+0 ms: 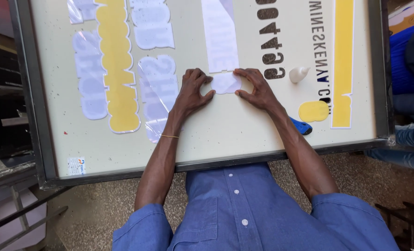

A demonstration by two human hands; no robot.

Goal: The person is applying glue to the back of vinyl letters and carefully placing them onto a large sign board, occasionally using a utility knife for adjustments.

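A small clear plastic cut-out piece (pixel 226 83) lies on the pale sign board (pixel 225 130), just below a long clear strip (pixel 220 35). My left hand (pixel 194 90) pinches its left edge between thumb and fingers. My right hand (pixel 256 88) grips its right edge the same way. Both hands press the piece flat against the board.
Yellow cut-out shapes (pixel 117 65) and clear shapes (pixel 156 90) lie at the left. A yellow strip (pixel 342 60), a yellow oval (pixel 313 111), a white glue bottle (pixel 298 74) and a blue tool (pixel 301 126) sit at the right. Dark frame edge (pixel 225 162) runs near me. Another person's clothing (pixel 413 93) is at the far right.
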